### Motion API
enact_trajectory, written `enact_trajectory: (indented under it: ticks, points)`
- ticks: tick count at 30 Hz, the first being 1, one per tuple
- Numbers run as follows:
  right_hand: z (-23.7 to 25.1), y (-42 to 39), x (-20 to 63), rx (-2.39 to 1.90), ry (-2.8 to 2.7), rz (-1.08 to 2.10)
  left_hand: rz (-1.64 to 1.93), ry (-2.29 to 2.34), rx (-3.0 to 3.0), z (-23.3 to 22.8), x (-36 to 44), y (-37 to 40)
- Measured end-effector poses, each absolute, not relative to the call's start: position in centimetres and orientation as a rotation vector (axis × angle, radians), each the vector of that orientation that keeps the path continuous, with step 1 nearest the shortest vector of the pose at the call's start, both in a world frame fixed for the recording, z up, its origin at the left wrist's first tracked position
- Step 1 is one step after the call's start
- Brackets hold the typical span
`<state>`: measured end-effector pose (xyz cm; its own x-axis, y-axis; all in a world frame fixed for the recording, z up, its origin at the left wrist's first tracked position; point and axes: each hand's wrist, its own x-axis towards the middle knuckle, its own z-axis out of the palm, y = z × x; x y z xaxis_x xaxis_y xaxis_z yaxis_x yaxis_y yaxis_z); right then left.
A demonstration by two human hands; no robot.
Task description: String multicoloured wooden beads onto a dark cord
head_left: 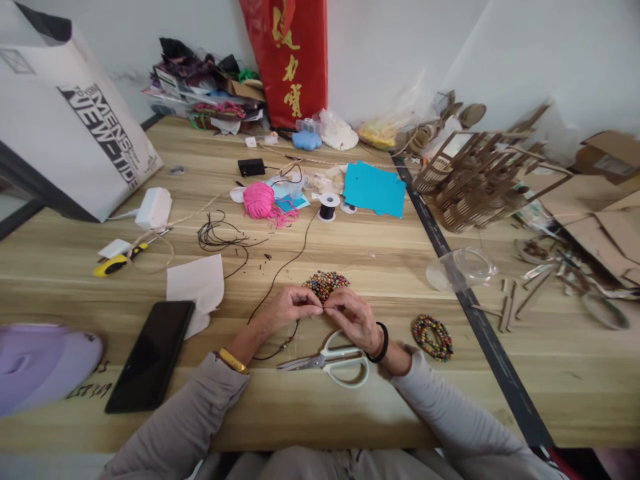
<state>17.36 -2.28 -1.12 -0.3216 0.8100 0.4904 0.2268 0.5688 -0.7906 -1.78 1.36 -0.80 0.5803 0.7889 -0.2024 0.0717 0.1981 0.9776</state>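
Note:
My left hand is closed in a pinch on a thin black cord. The cord trails from a spool, passes by my left wrist and loops back up to the fingers, with a few small strung beads on it. My right hand is pinched too, its fingertips meeting the left ones; whatever they hold is too small to make out. Just beyond the fingertips lies a pile of loose multicoloured beads. White-handled scissors rest below the hands, and a coiled bead string is to the right.
At the left are a black phone, white paper, a yellow cutter and a purple object. Pink yarn, tangled black cord and blue sheets lie farther back. Small wooden baskets stand at the right.

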Motion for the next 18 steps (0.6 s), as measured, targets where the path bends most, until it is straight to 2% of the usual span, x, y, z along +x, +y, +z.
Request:
enact_trajectory:
  ticks: [5,11,18]
  points:
    - [-1.1,-2.3,17.5,-0.889,-1.824,0.752,0.593,0.776,1.277,-0.8,-2.3,1.5]
    - [-1.0,-2.1,17.7,-0.972,-1.681,0.749,0.556,0.479,1.112,-0.6,-3.9,1.7]
    - [-1.2,-1.9,17.6,-1.069,-1.707,0.680,0.647,0.576,1.082,-0.2,-3.4,1.8]
